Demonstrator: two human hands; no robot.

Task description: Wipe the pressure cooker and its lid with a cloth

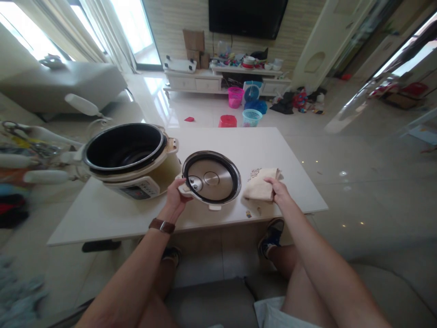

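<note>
My left hand (176, 197) grips the white rim of a pressure cooker lid (221, 175), its thumb on top near a small valve. The lid's metal inner side and dark sealing ring face up. To the left stands the electric pressure cooker (165, 169), lidless, its dark inner pot (124, 146) showing, with a control panel (139, 189) on the front. My right hand (278, 187) holds a folded beige cloth (257, 186) with dark print, thumb above and fingers mostly hidden beneath. The cloth lies close to the table top, right of the lid.
The white table (293, 200) carries these things; a small sticker-like spot (248, 214) is near its front edge. A rack with white padded arms (46, 176) stands at the left. Beyond are a red stool (227, 120), a light-blue basket (251, 117) and a pink basket (235, 97).
</note>
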